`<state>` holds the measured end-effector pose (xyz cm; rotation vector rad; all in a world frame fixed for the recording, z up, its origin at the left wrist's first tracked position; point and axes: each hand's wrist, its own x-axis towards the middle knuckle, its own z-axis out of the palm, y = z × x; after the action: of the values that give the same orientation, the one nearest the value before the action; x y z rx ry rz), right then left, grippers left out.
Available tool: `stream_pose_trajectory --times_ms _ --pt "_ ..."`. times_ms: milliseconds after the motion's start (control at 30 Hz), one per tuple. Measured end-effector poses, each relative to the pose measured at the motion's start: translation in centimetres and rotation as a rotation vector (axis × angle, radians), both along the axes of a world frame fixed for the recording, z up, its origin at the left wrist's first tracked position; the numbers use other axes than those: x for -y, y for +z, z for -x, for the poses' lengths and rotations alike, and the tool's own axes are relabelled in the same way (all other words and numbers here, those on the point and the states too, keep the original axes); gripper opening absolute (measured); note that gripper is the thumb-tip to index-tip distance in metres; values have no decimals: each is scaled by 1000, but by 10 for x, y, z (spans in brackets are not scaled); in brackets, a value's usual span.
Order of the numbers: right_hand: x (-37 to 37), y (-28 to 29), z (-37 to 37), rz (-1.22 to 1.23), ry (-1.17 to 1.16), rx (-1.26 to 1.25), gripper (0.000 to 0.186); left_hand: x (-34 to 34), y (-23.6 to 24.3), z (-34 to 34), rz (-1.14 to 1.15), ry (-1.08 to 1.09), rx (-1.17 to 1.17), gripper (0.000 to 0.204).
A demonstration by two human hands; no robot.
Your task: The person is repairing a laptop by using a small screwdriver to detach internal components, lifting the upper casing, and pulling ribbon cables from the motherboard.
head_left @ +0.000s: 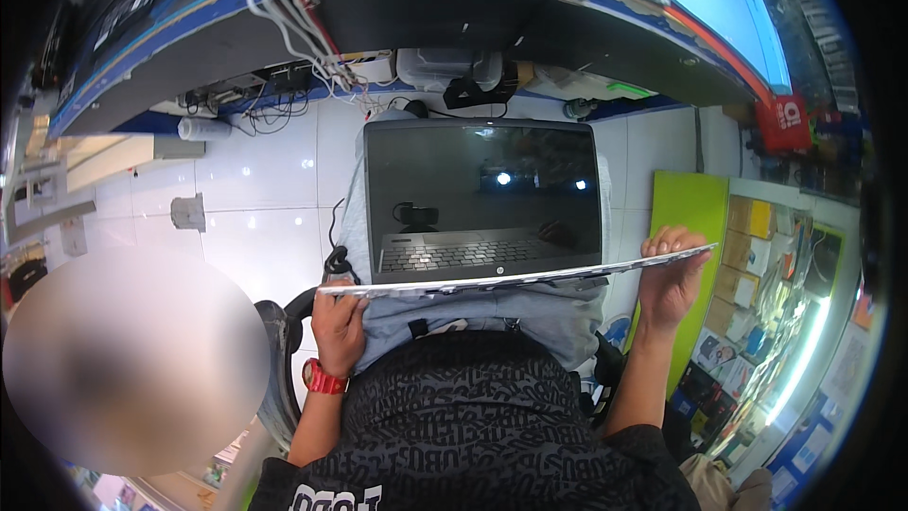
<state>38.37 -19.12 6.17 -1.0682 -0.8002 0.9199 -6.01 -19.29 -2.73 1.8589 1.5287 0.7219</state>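
Note:
On my lap lies a laptop screen (482, 180), black-framed and face up. Keys and bright lights are reflected in its glass. A thin, silver-edged laptop keyboard base (515, 278) stands up along the screen's near edge, seen almost edge-on. Its near side shows small dark patches; whether it is joined to the screen is hidden. My left hand (339, 329), below a red wristwatch, is closed on the base's left end. At the raised right end, my right hand (670, 279) grips it, fingers over the far side.
Ahead runs a dark counter (407, 24) with white cables (284, 14) hanging down. A clear plastic box (449, 68) sits beneath it. To my right stands a lit glass display case (757, 322) with a green side panel (686, 255). White floor tiles (265, 170) lie left.

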Motion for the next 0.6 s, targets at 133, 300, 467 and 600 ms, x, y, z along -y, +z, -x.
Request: stream_pose_trajectory --times_ms 133,300,467,600 --pt "1 2 -1 9 -2 27 42 -6 3 -10 28 17 63 23" --pt "2 0 3 13 -23 -8 41 8 -2 -13 25 85 8 26" --pt "-1 -1 7 14 -41 26 41 14 5 -19 29 148 7 20" --pt "4 0 6 13 -30 52 41 5 20 -21 38 33 -73 18"
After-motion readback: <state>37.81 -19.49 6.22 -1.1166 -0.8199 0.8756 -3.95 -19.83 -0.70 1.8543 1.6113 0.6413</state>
